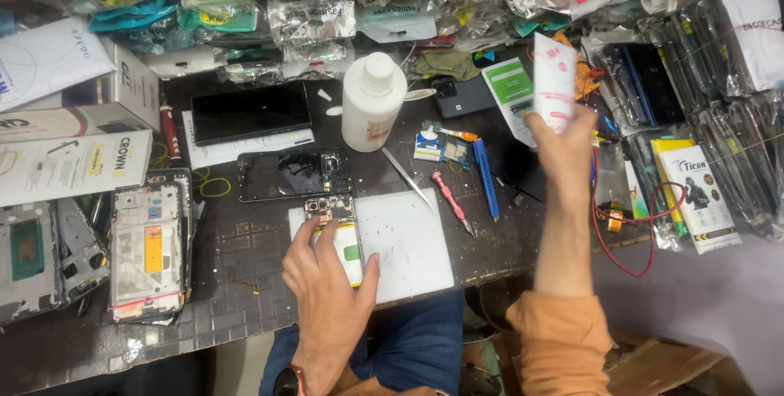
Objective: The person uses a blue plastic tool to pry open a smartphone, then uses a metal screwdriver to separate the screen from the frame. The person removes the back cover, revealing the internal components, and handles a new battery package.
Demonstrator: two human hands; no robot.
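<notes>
My left hand (pixel 327 282) rests on an opened phone (pixel 336 229) with its battery and circuit board showing, which lies on a white mat (pixel 408 241) at the bench's front edge. The fingers press on the phone's lower half. My right hand (pixel 563 131) is raised over the right side of the bench and pinches a white packet with red print (pixel 554 82), held upright. Just behind the opened phone lies a detached dark screen panel (pixel 294 174).
A white plastic bottle (pixel 371 102) stands at mid-bench. Metal tweezers (pixel 408 180), a red screwdriver (pixel 452 202) and a blue pry tool (pixel 486 177) lie right of the mat. Phone frames (pixel 151 249) lie at left. Bagged parts crowd the back and right.
</notes>
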